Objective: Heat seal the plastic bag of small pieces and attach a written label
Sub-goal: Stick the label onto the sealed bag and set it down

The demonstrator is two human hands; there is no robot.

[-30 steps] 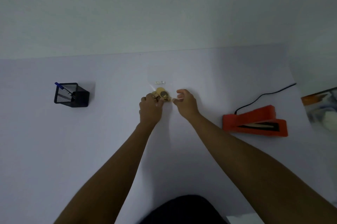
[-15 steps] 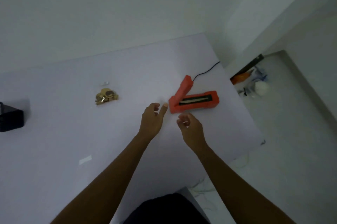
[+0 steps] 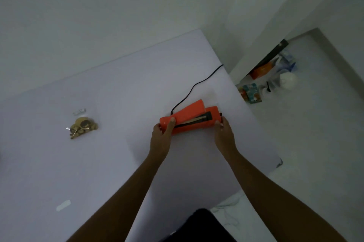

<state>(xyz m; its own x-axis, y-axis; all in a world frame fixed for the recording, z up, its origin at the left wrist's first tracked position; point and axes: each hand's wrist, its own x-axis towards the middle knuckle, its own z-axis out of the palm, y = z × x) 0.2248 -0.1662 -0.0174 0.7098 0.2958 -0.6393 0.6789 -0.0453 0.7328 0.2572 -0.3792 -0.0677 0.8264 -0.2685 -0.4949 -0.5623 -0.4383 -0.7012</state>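
Note:
An orange heat sealer [image 3: 192, 118] lies on the white table [image 3: 110, 159] with its lid slightly raised and a black cord [image 3: 195, 86] running off the far edge. My left hand [image 3: 162, 134] grips its left end, thumb on top. My right hand [image 3: 223, 133] holds its right end. The clear plastic bag of small tan pieces [image 3: 83, 126] lies apart on the table at the left, with nothing touching it. A small white label strip [image 3: 63, 205] lies near the front left of the table.
The table's right edge is close to the sealer. On the floor beyond it stand boxes and packets [image 3: 250, 92] and a white round object [image 3: 287, 81]. A white wall runs behind the table.
Both hands left the bag, moved right and took hold of the sealer's two ends. The view swung right, so the pen holder is out of frame.

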